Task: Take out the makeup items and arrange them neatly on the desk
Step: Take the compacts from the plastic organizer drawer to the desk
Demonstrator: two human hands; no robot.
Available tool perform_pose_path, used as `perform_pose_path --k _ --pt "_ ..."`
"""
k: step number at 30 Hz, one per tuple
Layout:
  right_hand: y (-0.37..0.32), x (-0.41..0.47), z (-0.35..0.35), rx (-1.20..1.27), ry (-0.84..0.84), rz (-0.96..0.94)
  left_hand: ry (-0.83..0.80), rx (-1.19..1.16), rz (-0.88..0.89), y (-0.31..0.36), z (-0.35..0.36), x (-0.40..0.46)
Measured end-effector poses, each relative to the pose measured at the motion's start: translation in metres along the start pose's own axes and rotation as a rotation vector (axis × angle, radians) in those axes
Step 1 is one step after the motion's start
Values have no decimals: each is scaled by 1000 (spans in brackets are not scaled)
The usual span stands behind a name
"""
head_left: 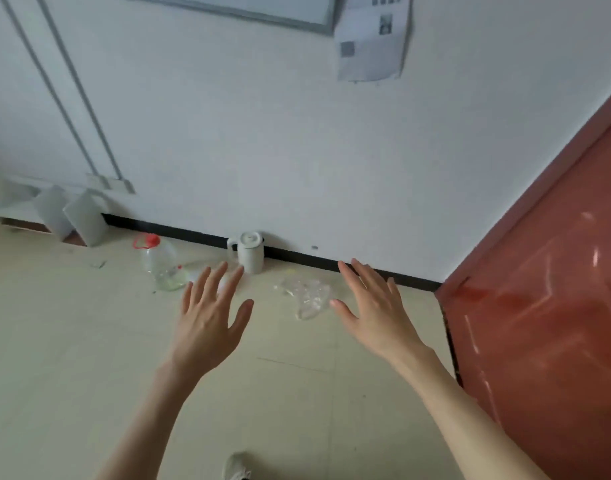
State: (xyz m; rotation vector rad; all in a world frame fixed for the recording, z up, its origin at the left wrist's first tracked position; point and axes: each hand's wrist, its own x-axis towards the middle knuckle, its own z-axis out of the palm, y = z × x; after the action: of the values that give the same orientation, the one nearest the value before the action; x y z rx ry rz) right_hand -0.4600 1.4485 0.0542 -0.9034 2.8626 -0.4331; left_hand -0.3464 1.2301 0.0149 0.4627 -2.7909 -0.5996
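No makeup items and no desk top with items show in this view. My left hand (210, 317) and my right hand (373, 306) are both stretched out in front of me above the floor, backs up, fingers spread and straight, holding nothing. A reddish-brown glossy surface (546, 306), perhaps a desk or door, fills the right side.
On the beige tiled floor (72, 341) by the white wall stand a white kettle (250, 251) and a clear jug with a red cap (158, 263). A crumpled clear plastic bag (309, 294) lies between my hands. White boards (84, 216) lean at the left. My shoe (236, 467) shows below.
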Motion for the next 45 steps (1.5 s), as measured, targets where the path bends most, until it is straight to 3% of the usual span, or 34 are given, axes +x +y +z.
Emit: perform_pose_path --k 8,14,23,29,37,45 --pt "-169 169 63 63 -115 -373 157 76 -455 -187 -66 -7" --pt "-299 243 115 89 -256 -657 269 149 -729 -272 -111 -27" --pt "-464 334 187 89 -380 -894 283 123 -986 -379 -132 2" --pt "-584 416 211 54 -405 -1067 385 158 -1115 -466 -187 30" --pt "-754 429 268 24 -491 -1314 487 193 -1352 -566 -252 3" --pt "-924 409 335 4 -482 -1399 523 115 -1429 -706 -304 -55"
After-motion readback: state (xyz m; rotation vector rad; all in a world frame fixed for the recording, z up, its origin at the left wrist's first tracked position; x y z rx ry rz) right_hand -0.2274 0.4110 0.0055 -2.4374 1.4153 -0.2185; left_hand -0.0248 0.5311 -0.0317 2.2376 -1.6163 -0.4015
